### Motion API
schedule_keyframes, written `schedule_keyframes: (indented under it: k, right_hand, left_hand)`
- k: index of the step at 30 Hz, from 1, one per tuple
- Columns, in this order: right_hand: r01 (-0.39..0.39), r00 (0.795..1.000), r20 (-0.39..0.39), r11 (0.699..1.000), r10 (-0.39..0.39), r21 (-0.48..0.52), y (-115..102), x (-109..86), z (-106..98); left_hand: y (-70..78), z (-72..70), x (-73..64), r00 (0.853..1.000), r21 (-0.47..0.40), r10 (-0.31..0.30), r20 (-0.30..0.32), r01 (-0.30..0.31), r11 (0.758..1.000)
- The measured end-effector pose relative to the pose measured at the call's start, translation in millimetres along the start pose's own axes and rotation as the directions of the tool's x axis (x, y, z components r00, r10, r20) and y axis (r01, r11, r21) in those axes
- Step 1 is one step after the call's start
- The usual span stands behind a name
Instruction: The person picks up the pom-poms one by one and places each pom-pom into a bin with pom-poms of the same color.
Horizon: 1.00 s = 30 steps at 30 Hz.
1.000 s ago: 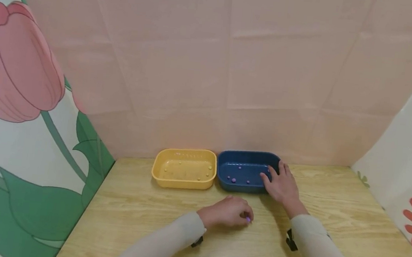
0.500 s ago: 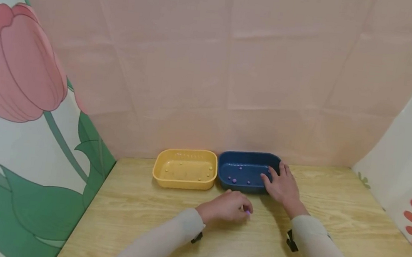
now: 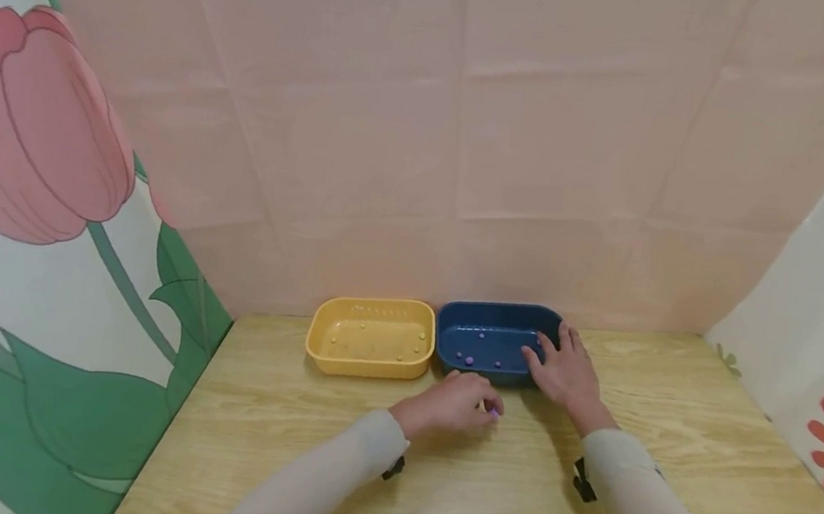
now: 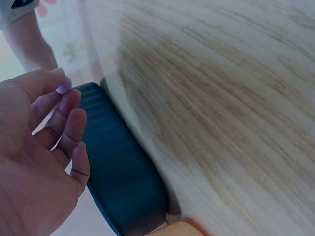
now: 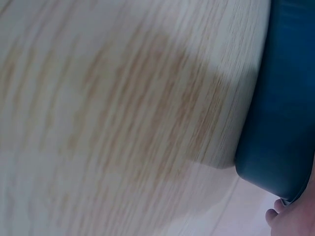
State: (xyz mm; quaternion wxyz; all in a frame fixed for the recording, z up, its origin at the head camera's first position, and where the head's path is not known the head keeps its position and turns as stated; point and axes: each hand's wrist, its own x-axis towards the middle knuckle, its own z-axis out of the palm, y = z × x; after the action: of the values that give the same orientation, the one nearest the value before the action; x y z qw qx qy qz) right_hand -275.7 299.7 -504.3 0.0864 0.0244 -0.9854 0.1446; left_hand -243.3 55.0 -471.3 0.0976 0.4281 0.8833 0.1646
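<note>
My left hand (image 3: 451,403) pinches a small purple ball (image 4: 64,85) between thumb and fingertips. It is just in front of the blue tray (image 3: 497,378), whose long side shows beyond the fingers in the left wrist view. Across that tray's right end rests my right hand (image 3: 567,372). Its thumb and index finger reach spread over the inside, while the other fingers lie along the right rim. In the right wrist view only part of that hand shows, at the tray's corner. Several small purple balls (image 3: 469,361) lie on the blue tray's floor.
A yellow tray (image 3: 367,370) with several small yellowish balls (image 3: 422,337) stands left of the blue one, side by side. Both are on a wood-grain table (image 3: 273,427), near a pink cloth backdrop (image 3: 364,143). Flower-printed panels (image 3: 41,126) flank the sides.
My left hand has moved away from me, up toward the blue tray's front wall, still pinching the purple ball. The right hand and both trays stay in place.
</note>
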Motion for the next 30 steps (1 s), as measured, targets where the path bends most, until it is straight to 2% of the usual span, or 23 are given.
schedule_keyframes:
  k: [6,14,19,30]
  right_hand:
    - [-0.002,1.000,0.015,1.000,0.002,-0.005,-1.5,-0.6,-0.5]
    - [-0.002,1.000,0.012,1.000,0.002,-0.001,-0.6,-0.4,-2.4]
    - [-0.004,1.000,0.013,1.000,0.004,-0.001,-0.5,0.1,-2.9]
    - [0.004,1.000,0.016,1.000,-0.004,0.003,-2.7,-3.3,-5.9]
  left_hand:
    - [-2.8,-3.6,0.8,1.000,-0.002,0.010,-0.016,-0.010,1.000]
    - [-4.1,-9.9,5.9,0.998,0.041,0.033,-0.055,-0.031,0.999]
    - [-2.7,-14.4,5.4,0.997,0.058,0.042,-0.057,-0.039,0.998]
    - [-4.4,-22.4,2.6,0.996,0.060,0.016,-0.090,-0.011,0.998]
